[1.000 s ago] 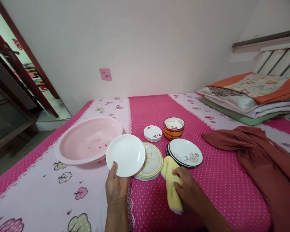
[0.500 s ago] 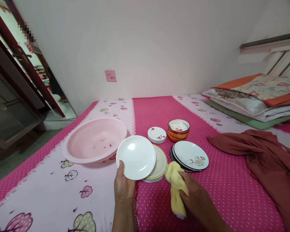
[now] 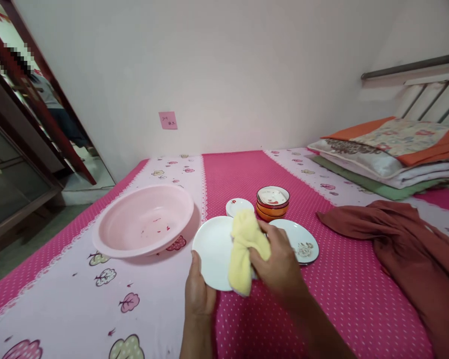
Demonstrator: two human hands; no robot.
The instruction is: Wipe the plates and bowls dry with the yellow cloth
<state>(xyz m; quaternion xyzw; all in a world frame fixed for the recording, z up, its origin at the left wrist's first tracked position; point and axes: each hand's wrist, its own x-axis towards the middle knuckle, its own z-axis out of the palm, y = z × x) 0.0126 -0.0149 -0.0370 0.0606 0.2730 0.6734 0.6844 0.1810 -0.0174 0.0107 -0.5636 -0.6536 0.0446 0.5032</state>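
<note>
A plain white plate (image 3: 213, 253) is held up by its left edge, my left hand (image 3: 200, 289) closed on it with the thumb on the rim. My right hand (image 3: 279, 257) grips a yellow cloth (image 3: 243, 244), which lies over the right part of that plate. Just behind the cloth is a small white plate with a red flower (image 3: 236, 205), partly covered. To the right, a white plate with a floral print (image 3: 303, 244) shows from under my right hand. Stacked bowls (image 3: 272, 202), dark-rimmed with orange sides, stand behind it.
At left sits a large pink basin (image 3: 145, 219). A reddish-brown garment (image 3: 396, 249) lies at right, with folded bedding (image 3: 389, 149) behind it. A pink note (image 3: 168, 120) is on the wall; a person (image 3: 56, 107) is visible through the doorway.
My right hand has brought the yellow cloth up and left onto the white plate. My left hand and the plate have shifted right, covering the cream, yellow-rimmed plates. A person now shows at the doorway.
</note>
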